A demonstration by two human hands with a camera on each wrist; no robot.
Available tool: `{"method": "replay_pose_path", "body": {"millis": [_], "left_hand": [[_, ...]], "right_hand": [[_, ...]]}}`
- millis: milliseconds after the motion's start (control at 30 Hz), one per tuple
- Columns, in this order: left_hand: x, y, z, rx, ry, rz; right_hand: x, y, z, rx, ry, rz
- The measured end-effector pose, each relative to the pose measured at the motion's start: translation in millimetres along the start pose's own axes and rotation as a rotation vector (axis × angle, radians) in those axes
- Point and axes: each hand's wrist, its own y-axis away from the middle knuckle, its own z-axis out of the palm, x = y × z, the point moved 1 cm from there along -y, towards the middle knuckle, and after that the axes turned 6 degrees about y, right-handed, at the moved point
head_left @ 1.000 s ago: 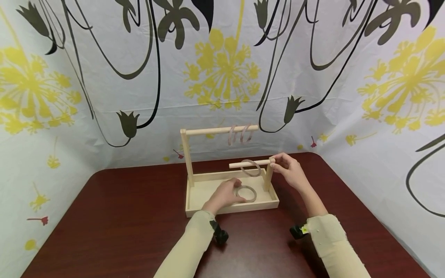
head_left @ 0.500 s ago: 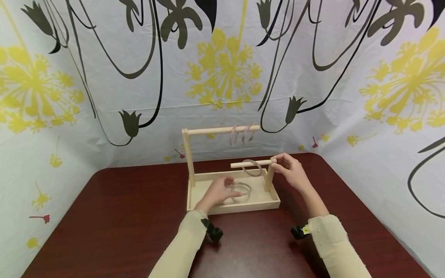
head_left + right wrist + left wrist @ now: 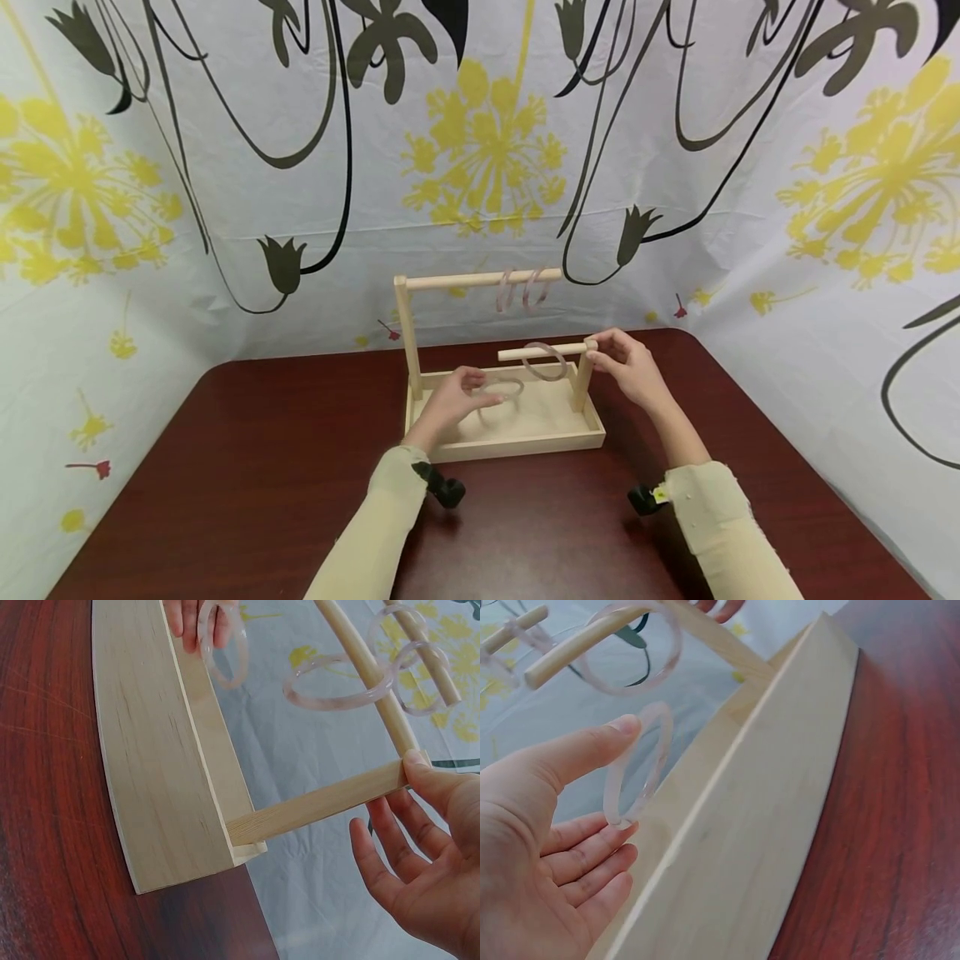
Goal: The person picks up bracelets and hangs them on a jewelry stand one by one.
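My left hand [image 3: 448, 406] pinches a translucent pinkish bangle [image 3: 615, 784] between thumb and fingertips, held up over the wooden tray [image 3: 525, 448] of a jewellery stand. My right hand [image 3: 632, 372] grips the top of the stand's short post [image 3: 322, 800], thumb on one side and fingers on the other. From that post a lower bar [image 3: 512, 355] reaches left, with one bangle [image 3: 330, 701] hanging round it. Two more bangles hang on the upper bar [image 3: 457, 282], near its free right end.
A tall post [image 3: 407, 342] rises at the tray's left end and carries the upper bar. The stand sits on a dark red-brown table [image 3: 285, 467]. Behind it hangs a white cloth [image 3: 360, 208] with flower prints.
The left hand has moved left and slightly back over the tray, carrying the bangle, which has lifted and turned. The right hand stays on the short post.
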Motion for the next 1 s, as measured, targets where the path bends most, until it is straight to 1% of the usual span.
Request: {"method": "replay_pose_path", "body": {"millis": [333, 467, 500, 533, 700, 733, 900, 1000], "left_hand": [[0.1, 0.3, -12.4, 0.049, 0.148, 0.023], [0.9, 0.8, -16.6, 0.084, 0.183, 0.022], [6.0, 4.3, -18.2, 0.089, 0.192, 0.016], [6.0, 4.6, -19.2, 0.098, 0.2, 0.014], [2.3, 3.4, -23.1, 0.134, 0.253, 0.0], [-3.2, -0.3, -23.3, 0.144, 0.269, 0.0], [-3.3, -0.4, -25.5, 0.168, 0.345, -0.019], [-3.0, -0.8, -25.9, 0.17, 0.416, -0.038]], "right_hand": [[-1, -0.6, 0, 0.001, 0.003, 0.0], [-1, -0.8, 0, 0.003, -0.001, -0.002], [-1, -0.7, 0, 0.003, -0.001, -0.002], [0, -0.7, 0, 0.003, -0.003, -0.002], [0, -0.4, 0, 0.0, -0.007, 0.004], [0, -0.3, 0, 0.001, -0.006, 0.004], [0, -0.2, 0, 0.001, 0.005, 0.001], [1, -0.2, 0, 0.0, 0.015, 0.0]]}}
